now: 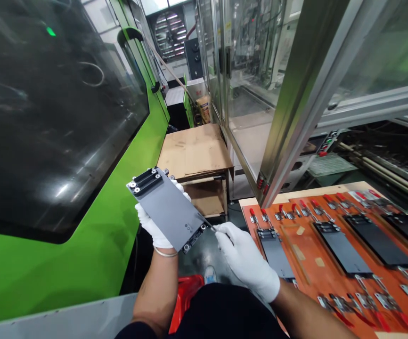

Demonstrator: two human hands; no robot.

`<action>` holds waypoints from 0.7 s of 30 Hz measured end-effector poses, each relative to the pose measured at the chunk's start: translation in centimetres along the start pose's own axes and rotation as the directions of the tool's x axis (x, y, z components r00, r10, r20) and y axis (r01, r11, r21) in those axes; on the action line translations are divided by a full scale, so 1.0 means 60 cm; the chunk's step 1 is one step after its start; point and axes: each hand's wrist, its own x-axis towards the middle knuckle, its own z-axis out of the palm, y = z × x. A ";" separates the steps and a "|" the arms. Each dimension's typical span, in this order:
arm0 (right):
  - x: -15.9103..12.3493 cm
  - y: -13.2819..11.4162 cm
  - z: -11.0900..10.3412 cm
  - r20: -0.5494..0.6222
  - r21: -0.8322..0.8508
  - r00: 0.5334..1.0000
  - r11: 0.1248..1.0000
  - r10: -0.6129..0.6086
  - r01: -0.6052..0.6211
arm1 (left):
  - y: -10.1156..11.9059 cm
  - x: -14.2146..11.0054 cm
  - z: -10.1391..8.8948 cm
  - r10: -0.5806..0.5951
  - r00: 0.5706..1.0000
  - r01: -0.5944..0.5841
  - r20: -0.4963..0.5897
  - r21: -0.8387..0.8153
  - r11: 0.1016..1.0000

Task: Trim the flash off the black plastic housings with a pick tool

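**Left grip:** the white-gloved left hand (153,225) is clenched on the plate from below, its fingertips (180,186) showing past the far long edge.

**Right grip:** the white-gloved right hand (244,260) is pinched on a thin pointed tool (209,225), whose tip meets a corner of the plate. The glove hides how much of the tool lies in the fingers.

**Plate:** the dark gray plate (167,210) is held tilted in the air at 10 o'clock from the right hand. Black metal bars (144,182) are bolted across its far end, and a shorter black bar (193,238) crosses its near end.

**Handling:** it looks thin, stiff and fairly light. The smooth face may slide in gloves and could mark easily, so the long edges and bolted bars seem the safest places to hold.

**Below:** a red plastic bin (186,296) sits at 6 o'clock from the plate.

**Board:** at 3 o'clock lies an orange fixture board (297,245), with red-handled toggle clamps (253,216) around similar dark plates (341,249).

**Beyond:** a green machine housing (59,268) fills 9 o'clock. Cardboard sheets (193,150) on a wooden rack stand at 12 o'clock, a glass enclosure (260,94) at 1 o'clock, and a wall fan (170,35) farthest off.
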 end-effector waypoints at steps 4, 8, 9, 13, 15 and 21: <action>0.002 -0.003 0.002 0.006 -0.048 1.000 0.998 -0.031 0.031 | -0.003 0.001 0.000 -0.008 1.000 0.008 0.001 -0.016 1.000; -0.005 -0.002 0.003 0.051 -0.096 0.995 0.991 -0.090 0.094 | -0.008 0.004 -0.006 -0.001 1.000 0.001 0.024 -0.018 1.000; -0.007 -0.001 0.002 0.064 -0.097 0.993 0.990 -0.096 0.102 | -0.009 0.005 -0.007 0.000 0.999 0.001 0.032 -0.022 1.000; -0.006 0.001 -0.002 0.030 -0.082 0.996 0.993 -0.087 0.089 | -0.012 0.007 -0.006 0.007 0.999 -0.004 0.048 -0.045 0.999; -0.002 0.002 -0.003 -0.006 -0.085 0.998 0.994 -0.068 0.067 | -0.011 0.008 -0.004 0.011 0.999 -0.009 0.050 -0.043 0.999; 0.003 0.001 -0.002 0.040 -0.088 0.994 0.991 -0.100 0.103 | -0.010 0.008 -0.005 0.008 0.998 -0.006 0.069 -0.020 1.000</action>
